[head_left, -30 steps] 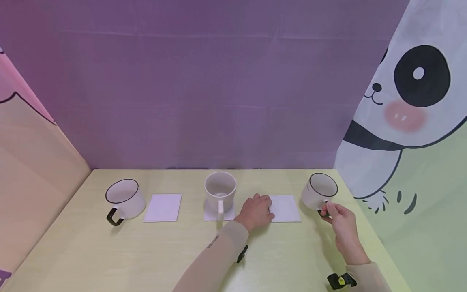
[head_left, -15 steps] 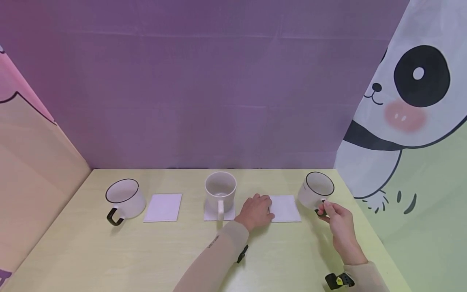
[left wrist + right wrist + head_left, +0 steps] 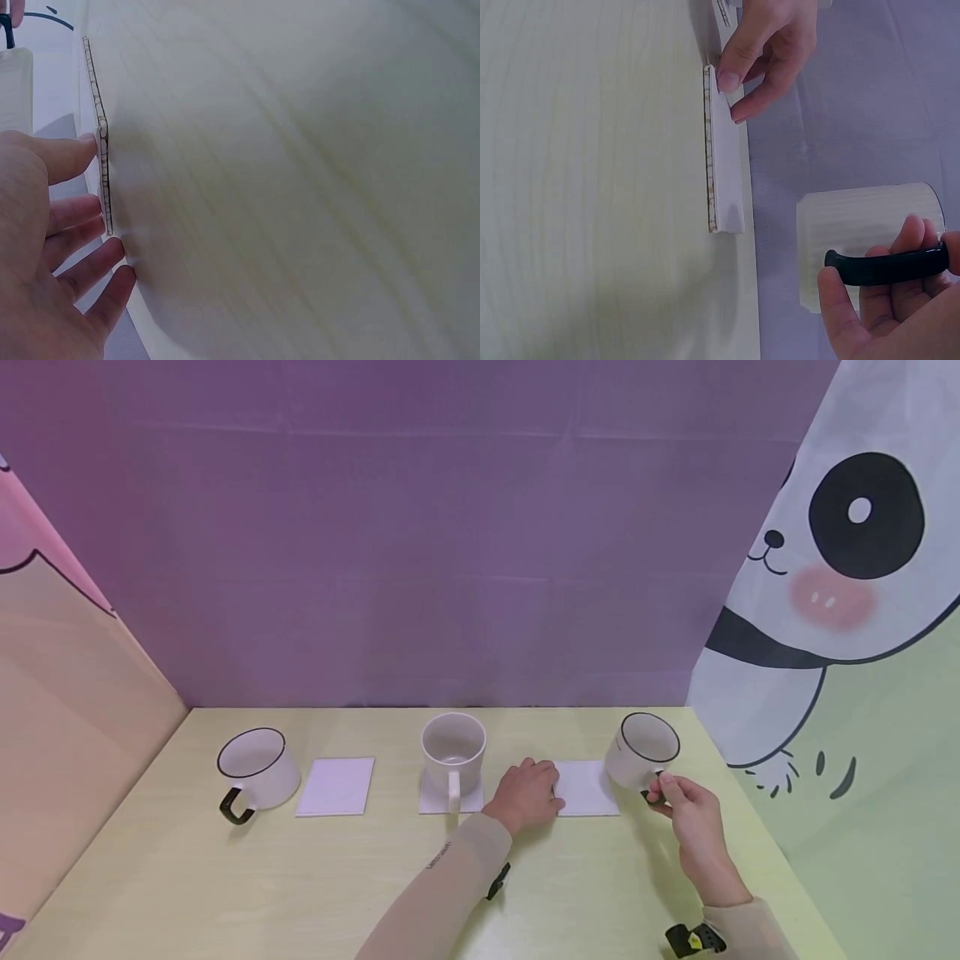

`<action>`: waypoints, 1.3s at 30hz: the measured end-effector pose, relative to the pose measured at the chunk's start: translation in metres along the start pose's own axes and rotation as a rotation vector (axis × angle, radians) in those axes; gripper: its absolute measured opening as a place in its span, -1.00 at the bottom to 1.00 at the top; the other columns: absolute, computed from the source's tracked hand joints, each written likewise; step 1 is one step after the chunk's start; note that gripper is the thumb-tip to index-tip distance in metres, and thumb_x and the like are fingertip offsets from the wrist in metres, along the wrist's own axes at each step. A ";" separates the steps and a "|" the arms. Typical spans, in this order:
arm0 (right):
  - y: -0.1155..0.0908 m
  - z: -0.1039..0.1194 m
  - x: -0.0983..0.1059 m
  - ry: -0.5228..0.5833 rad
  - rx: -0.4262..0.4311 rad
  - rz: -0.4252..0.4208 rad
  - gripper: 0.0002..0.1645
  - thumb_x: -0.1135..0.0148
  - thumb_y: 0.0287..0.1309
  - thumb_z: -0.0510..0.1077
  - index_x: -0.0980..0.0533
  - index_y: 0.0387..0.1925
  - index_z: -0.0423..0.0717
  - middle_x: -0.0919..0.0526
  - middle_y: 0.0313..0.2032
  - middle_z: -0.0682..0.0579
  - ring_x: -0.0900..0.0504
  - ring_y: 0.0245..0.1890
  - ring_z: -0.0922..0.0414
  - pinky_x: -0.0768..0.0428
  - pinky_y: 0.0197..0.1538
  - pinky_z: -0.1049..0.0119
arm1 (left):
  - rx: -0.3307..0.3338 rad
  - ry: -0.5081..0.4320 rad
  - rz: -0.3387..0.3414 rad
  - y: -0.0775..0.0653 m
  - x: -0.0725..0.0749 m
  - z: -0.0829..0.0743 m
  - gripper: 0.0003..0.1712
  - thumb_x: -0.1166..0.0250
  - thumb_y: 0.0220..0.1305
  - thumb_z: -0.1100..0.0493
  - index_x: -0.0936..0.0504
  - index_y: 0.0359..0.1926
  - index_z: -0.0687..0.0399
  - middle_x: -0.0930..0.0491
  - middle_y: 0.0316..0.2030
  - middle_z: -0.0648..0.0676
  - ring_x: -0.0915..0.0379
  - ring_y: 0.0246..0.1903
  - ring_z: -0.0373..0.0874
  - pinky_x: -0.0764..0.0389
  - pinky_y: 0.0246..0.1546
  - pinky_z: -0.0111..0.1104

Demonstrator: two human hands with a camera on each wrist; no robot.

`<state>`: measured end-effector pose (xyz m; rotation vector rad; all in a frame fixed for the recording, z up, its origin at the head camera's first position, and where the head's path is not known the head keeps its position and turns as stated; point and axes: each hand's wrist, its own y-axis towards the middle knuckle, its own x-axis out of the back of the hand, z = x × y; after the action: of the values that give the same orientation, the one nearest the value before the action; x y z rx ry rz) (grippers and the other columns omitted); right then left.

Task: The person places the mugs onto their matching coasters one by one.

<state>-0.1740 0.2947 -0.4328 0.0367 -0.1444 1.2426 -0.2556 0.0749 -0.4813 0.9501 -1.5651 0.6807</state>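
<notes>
In the head view, my right hand (image 3: 697, 835) pinches the black handle of a white mug (image 3: 637, 756) with a dark rim. The mug is off the table, upright or nearly so, at the right edge of a square white coaster (image 3: 587, 789). The right wrist view shows fingers curled round the handle (image 3: 892, 266). My left hand (image 3: 525, 793) rests at the coaster's left edge; its thumb (image 3: 71, 157) touches a corner and the fingers spread along that side. The coaster lies flat.
A plain white mug (image 3: 453, 747) stands on the middle coaster (image 3: 429, 800), its handle towards me. Left of it lies another coaster (image 3: 335, 787), then a black-handled white mug (image 3: 266, 777). A purple backdrop (image 3: 450, 568) rises behind the table (image 3: 225, 893).
My right hand has moved left with the mug, bringing it closer to the right coaster. The left hand and the other mugs have stayed put.
</notes>
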 end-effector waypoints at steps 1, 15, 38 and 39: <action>0.000 0.000 -0.001 0.004 -0.001 -0.003 -0.56 0.03 0.40 -0.04 -0.45 -0.16 -0.43 -0.54 -0.41 0.11 -0.53 -0.32 0.26 -0.59 -0.07 0.32 | 0.000 0.000 0.001 0.000 0.000 0.000 -0.74 -0.24 0.22 -0.14 -0.53 -0.26 -0.10 -0.46 -0.21 -0.18 -0.29 -0.22 -0.19 -0.39 -0.22 -0.32; -0.002 0.003 -0.008 0.014 0.009 -0.005 -0.55 0.02 0.40 -0.06 -0.44 -0.14 -0.47 -0.54 -0.40 0.09 -0.53 -0.32 0.24 -0.59 -0.05 0.26 | -0.016 -0.005 -0.005 0.000 0.004 0.000 -0.76 -0.24 0.21 -0.12 -0.51 -0.33 -0.10 -0.44 -0.26 -0.17 -0.27 -0.25 -0.19 -0.38 -0.26 -0.33; -0.004 0.003 -0.020 0.017 0.033 0.015 -0.56 0.02 0.40 -0.08 -0.46 -0.18 -0.49 -0.53 -0.40 0.05 -0.54 -0.34 0.24 -0.60 -0.07 0.25 | -0.003 -0.010 0.005 -0.001 0.002 0.001 -0.75 -0.24 0.22 -0.14 -0.49 -0.34 -0.11 -0.44 -0.23 -0.18 -0.27 -0.24 -0.19 -0.37 -0.23 -0.32; -0.004 0.003 -0.020 0.019 0.033 0.016 -0.56 0.02 0.40 -0.08 -0.45 -0.18 -0.49 -0.53 -0.40 0.05 -0.54 -0.34 0.23 -0.60 -0.08 0.25 | -0.003 -0.010 0.004 -0.001 0.002 0.001 -0.75 -0.24 0.22 -0.14 -0.49 -0.34 -0.11 -0.44 -0.23 -0.18 -0.27 -0.24 -0.19 -0.37 -0.23 -0.32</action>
<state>-0.1764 0.2740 -0.4321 0.0521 -0.1075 1.2613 -0.2553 0.0735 -0.4799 0.9496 -1.5766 0.6766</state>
